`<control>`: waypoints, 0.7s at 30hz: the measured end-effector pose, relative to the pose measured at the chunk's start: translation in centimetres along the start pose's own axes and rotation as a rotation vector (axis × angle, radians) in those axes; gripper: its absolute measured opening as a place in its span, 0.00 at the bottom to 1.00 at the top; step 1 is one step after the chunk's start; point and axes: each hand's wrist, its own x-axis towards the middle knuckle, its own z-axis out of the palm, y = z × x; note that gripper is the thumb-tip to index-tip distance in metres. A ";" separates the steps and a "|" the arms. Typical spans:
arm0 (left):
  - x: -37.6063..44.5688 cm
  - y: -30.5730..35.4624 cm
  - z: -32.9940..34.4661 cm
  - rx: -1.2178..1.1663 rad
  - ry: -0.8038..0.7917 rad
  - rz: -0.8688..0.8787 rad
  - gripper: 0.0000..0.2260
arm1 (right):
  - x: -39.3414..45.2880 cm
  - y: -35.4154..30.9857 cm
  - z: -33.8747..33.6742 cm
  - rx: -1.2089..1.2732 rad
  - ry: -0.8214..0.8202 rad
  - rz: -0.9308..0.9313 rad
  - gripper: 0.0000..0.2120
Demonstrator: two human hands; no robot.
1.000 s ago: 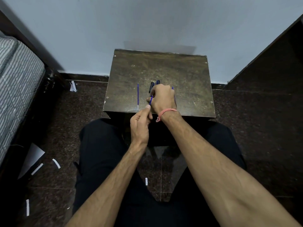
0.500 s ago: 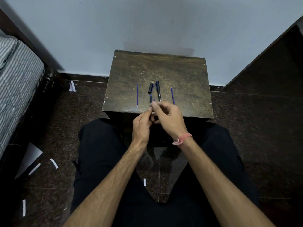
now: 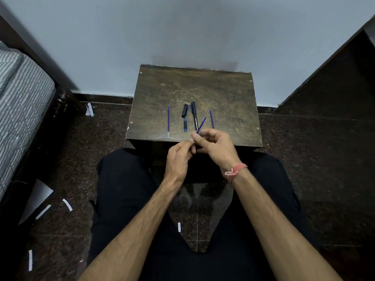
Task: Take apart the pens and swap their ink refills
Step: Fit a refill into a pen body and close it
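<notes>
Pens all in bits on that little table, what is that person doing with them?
A person is taking pens apart to swap their ink refills. The right hand pinches a thin blue refill that points up and away, and the left hand meets it at the lower end. On the wooden table lie two more blue refills, a black cap, a short blue and black pen piece and a black pen barrel.

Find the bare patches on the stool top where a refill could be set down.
Free: the stool top's far half toward the wall, and both side strips outside the left refill and right refill. Crowded: the near middle, around the cap and pen.
</notes>
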 end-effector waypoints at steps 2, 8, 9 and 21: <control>-0.1 0.0 0.0 -0.011 0.015 0.022 0.18 | 0.7 -0.5 0.3 0.051 0.047 -0.009 0.06; 0.4 -0.1 -0.5 0.030 0.238 -0.029 0.16 | 4.2 -2.6 2.5 0.029 0.168 -0.074 0.09; 0.4 -0.2 -0.6 0.023 0.271 -0.020 0.16 | 4.8 -2.8 3.0 -0.005 0.191 -0.082 0.09; 0.4 0.2 -1.2 -0.053 0.397 0.146 0.18 | 8.1 -3.0 8.1 -0.812 0.227 -0.103 0.05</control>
